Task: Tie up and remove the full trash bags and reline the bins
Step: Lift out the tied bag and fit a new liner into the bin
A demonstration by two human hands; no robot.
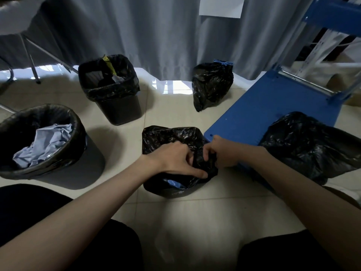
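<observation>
a: in the head view, what's being handled?

b: the crumpled black plastic trash bag (172,137) is sitting on the pale tiled floor (168,112), just beside the corner of the flat blue plastic cart deck (273,106). the left hand (175,161) is gripping gathered plastic at the bag's mouth, fingers curled round it, and the right hand (224,151) is pinching the plastic opposite.

a: how should the tying go?

b: i'd judge it best to be pulling both gathered ends up clear of the contents, twisting them tight, then knotting close to the load so nothing is spilling.

a: and the rest?

b: a tied black bag with a blue tie (212,85) is standing by the grey curtain (156,36); another black bag (312,145) is lying on the cart. the round bin lined in black holding crumpled blue paper (39,141) and the square black lined bin (111,89) are still waiting.

a: anything unclear?

b: the fingertips are buried in plastic, so whether a knot is started, i cannot tell. something blue is peeking low in the bag, unidentifiable.
</observation>
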